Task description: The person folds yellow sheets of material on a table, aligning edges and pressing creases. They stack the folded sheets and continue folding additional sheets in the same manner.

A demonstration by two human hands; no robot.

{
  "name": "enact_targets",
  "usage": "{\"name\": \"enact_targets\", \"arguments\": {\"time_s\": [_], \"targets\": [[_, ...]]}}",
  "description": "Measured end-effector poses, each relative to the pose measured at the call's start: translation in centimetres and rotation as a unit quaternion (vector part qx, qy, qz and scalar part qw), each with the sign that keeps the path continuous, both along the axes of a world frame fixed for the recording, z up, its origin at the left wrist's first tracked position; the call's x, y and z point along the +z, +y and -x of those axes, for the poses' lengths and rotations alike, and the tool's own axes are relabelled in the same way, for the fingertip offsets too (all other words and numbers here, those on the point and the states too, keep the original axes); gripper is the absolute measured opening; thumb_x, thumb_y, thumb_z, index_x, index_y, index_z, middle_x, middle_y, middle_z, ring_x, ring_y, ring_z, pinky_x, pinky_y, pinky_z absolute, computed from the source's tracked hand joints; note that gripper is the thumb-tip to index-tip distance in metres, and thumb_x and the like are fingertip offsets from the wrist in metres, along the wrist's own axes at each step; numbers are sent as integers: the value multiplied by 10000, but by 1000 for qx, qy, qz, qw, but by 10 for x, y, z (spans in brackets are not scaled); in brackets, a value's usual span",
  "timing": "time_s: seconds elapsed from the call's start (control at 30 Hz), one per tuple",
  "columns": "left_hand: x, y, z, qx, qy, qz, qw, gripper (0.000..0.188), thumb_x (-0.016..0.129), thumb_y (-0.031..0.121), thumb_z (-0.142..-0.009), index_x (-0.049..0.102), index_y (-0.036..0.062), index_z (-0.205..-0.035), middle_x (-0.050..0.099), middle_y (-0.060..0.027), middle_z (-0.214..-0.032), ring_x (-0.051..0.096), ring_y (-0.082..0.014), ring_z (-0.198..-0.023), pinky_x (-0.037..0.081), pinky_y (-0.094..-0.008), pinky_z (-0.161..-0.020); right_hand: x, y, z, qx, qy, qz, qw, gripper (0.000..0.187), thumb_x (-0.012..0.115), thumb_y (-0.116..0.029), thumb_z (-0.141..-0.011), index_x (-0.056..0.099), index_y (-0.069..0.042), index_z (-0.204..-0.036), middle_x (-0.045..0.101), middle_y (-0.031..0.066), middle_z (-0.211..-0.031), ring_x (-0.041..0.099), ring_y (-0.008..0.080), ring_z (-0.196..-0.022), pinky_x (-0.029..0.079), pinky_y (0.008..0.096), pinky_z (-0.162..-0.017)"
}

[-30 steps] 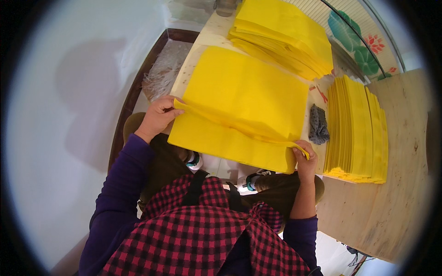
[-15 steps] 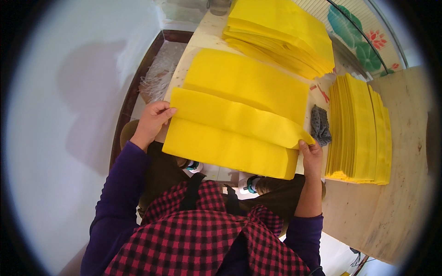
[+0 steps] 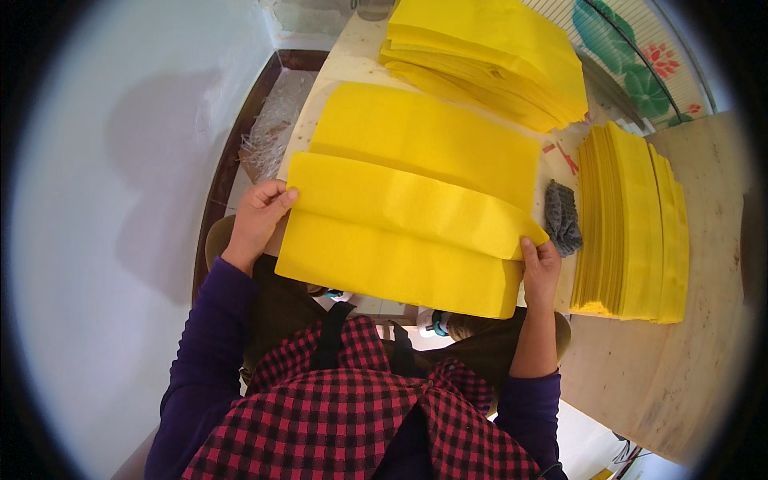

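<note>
A yellow felt-like sheet (image 3: 392, 200) stretches between my two hands, its upper part folded over in a band across the width. My left hand (image 3: 259, 216) pinches its left edge between thumb and fingers. At the right end of the band, my right hand (image 3: 541, 272) grips the corner, thumb on top. The sheet's lower part (image 3: 392, 268) hangs past the table's near edge above my lap. Beneath and beyond it, another flat yellow piece (image 3: 424, 132) lies on the wooden table; whether the two are joined is hidden.
A tall stack of yellow sheets (image 3: 488, 56) stands at the back. Another yellow stack (image 3: 628, 224) rests at the right, beside a crumpled grey knitted cloth (image 3: 562, 218). A small red tool (image 3: 567, 158) lies near it. The wall (image 3: 144, 160) is close on the left.
The view has shifted slightly. Both hands keep their hold on the yellow sheet, and its folded band looks nearly the same, a touch flatter.
</note>
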State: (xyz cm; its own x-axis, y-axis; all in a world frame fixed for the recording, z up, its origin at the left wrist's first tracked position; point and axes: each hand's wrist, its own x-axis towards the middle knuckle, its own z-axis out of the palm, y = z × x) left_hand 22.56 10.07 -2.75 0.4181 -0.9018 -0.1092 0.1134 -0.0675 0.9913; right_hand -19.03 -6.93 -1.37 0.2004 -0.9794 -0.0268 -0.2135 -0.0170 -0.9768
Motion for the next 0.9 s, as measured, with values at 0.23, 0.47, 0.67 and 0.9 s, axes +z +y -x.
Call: {"name": "enact_targets", "arguments": {"time_s": [0.23,0.47,0.67,0.9], "targets": [[-5,-3,5,39,-81,30,995,180,639,146,-909,582,9,-806,536,50,-739,460,-29,-672,387,-199,-603,-4,-3,2,7,6,30,1000,197,590,-135,-942,620,24,-1055,636,2,-967,555,66,-876,446,218,-787],[-12,-4,3,39,-123,32,991,201,652,142,-898,557,14,-775,516,46,-712,445,-33,-648,378,-210,-580,-8,-10,-7,-18,43,75,996,142,603,-126,-933,591,3,-877,546,-48,-798,451,45,-742,390,195,-666],[-13,-6,0,37,-216,-14,976,232,674,161,-881,555,9,-751,480,38,-669,425,-49,-629,364,-225,-567,-12,-14,-8,-14,81,91,992,176,628,-113,-913,561,-15,-783,477,-63,-703,391,39,-673,343,190,-581],[-3,-9,4,47,-153,-52,986,202,665,154,-886,588,5,-773,538,41,-696,461,-43,-639,391,-211,-591,-15,-11,-17,-79,17,55,995,236,660,-76,-876,552,-17,-1078,419,-59,-615,345,28,-585,293,192,-529]]}}
